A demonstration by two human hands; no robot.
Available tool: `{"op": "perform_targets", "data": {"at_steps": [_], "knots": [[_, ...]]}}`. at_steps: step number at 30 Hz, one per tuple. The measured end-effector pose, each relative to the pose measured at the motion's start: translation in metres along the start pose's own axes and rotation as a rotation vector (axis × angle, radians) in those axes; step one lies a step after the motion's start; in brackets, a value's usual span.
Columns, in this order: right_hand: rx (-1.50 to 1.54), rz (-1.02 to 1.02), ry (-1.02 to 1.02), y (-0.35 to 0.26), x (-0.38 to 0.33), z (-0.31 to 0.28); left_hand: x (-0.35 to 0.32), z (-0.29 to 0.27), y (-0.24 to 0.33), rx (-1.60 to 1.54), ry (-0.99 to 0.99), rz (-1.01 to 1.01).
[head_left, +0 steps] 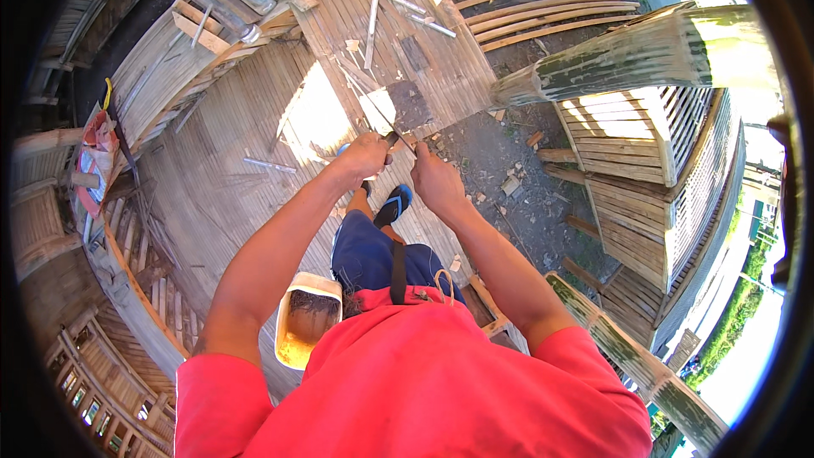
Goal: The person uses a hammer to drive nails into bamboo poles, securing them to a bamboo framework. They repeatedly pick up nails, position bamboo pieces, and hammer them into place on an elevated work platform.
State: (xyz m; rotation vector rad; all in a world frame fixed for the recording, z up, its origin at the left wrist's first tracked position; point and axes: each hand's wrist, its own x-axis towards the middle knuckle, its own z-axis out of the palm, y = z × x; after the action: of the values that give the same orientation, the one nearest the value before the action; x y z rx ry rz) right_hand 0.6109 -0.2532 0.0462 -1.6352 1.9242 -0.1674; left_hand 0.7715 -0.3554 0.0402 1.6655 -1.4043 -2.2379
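Pale open container point(286, 322) beside the person's left hip, left hand point(368, 155) clenched around a dark object point(392, 139) too small to identify, long thin strip point(406, 143) slanting over the slatted platform's point(465, 76) near edge, right hand point(437, 180) grasping the strip's near end.

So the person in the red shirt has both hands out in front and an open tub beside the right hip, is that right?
Not quite: the head view shows the open tub beside the left hip, not the right. The red shirt and both hands out in front, left hand and right hand, are correct.
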Motion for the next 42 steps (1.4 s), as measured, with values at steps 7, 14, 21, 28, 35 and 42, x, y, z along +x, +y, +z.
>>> {"op": "perform_targets", "data": {"at_steps": [7,14,21,28,35,42], "knots": [[0.111,-0.022,0.173,-0.005,-0.002,-0.001,-0.001,-0.008,-0.004,0.041,-0.009,0.012],[0.074,0.241,-0.079,-0.038,0.013,-0.012,0.006,-0.037,-0.004,-0.036,-0.087,-0.061],[0.473,0.074,0.073,-0.132,0.167,0.0,0.049,-0.216,-0.029,-0.08,0.053,-0.076],[0.195,0.157,0.345,-0.156,0.414,0.123,0.081,-0.443,-0.021,-0.367,0.366,0.062],[-0.197,0.568,0.153,-0.174,0.536,0.161,0.11,-0.586,0.014,-0.418,0.394,0.194],[-0.135,-0.004,0.217,-0.27,0.702,0.164,0.135,-0.651,0.011,-0.56,0.561,0.202]]}}
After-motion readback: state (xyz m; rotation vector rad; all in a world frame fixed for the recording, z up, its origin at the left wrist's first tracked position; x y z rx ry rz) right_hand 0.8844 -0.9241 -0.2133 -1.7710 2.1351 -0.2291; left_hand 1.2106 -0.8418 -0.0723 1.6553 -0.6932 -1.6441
